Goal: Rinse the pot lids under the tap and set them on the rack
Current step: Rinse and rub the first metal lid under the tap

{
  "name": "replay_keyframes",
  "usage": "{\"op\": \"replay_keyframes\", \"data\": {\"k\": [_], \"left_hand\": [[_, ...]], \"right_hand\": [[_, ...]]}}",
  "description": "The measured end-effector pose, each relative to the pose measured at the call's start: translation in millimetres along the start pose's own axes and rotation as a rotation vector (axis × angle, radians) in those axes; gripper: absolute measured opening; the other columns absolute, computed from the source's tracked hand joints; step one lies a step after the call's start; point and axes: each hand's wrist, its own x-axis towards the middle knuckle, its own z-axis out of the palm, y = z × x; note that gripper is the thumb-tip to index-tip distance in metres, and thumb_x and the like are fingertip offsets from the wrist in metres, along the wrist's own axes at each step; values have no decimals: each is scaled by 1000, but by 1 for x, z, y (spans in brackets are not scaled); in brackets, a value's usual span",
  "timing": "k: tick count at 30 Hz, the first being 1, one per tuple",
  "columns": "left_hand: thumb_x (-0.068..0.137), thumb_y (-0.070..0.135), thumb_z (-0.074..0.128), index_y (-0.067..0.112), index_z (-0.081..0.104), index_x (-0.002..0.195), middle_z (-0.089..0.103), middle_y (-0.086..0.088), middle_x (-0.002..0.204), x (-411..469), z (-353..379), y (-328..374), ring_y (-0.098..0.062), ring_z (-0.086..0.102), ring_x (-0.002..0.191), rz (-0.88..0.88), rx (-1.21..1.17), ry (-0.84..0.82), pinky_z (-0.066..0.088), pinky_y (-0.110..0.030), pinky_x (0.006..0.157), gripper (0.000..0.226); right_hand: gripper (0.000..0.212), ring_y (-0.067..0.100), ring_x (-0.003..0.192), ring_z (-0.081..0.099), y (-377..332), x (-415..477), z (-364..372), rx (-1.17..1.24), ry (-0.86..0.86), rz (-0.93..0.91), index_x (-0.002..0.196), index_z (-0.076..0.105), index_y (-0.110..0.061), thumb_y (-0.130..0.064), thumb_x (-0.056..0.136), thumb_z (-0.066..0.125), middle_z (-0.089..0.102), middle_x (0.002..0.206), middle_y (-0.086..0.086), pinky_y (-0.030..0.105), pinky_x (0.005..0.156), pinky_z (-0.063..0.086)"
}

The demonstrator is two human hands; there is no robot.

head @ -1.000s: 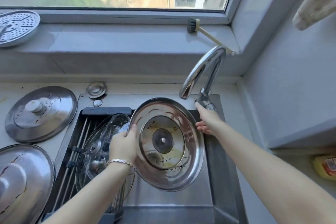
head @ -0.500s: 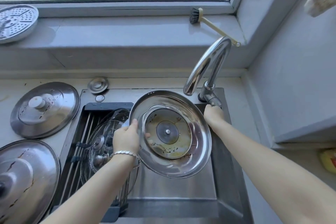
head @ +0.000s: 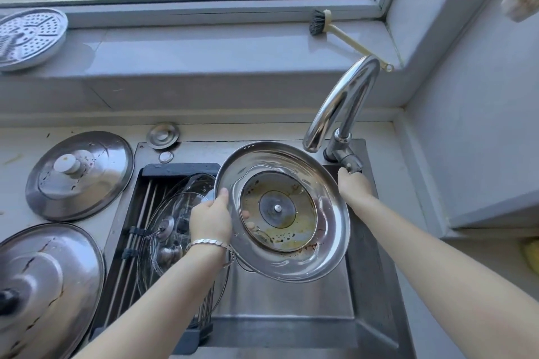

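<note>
Head view: the left hand (head: 210, 220) grips the lid (head: 282, 211) by its left rim, underside up, just below and left of the tap (head: 338, 109) spout; the right hand (head: 351, 185) closes on the tap lever at the lid's far right edge.

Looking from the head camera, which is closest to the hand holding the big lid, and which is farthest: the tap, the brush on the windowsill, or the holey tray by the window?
From the left hand, which grips the lid:
1. Tap, up and to the right over the sink.
2. Brush, farther back on the windowsill, right of centre.
3. Holey tray, far left end of the windowsill.
</note>
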Motion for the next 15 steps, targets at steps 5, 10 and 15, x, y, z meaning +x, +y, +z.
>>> {"op": "replay_keyframes", "data": {"k": [5,10,15], "left_hand": [[91,32,52,8,43,58,42,-13,59,1,-4,-4,-21,40,58,17,8,6,33,-29,60,41],[92,30,51,7,38,48,42,-11,53,-7,2,-2,-24,38,58,26,41,33,30,-32,58,51],[94,30,48,-7,61,74,56,-13,73,-9,-3,1,-24,46,77,-26,1,45,34,-32,69,44]], "right_hand": [[60,30,140,20,10,-47,21,-174,190,-555,142,28,-7,-41,94,40,29,148,12,39,114,19],[88,11,141,-19,9,-108,57,-488,-360,-1039,150,2,-13,-64,79,9,-11,157,2,29,115,-10],[60,6,144,3,-3,-99,58,-394,-430,-1171,148,22,-21,-46,95,32,7,156,-7,25,116,2]]}}
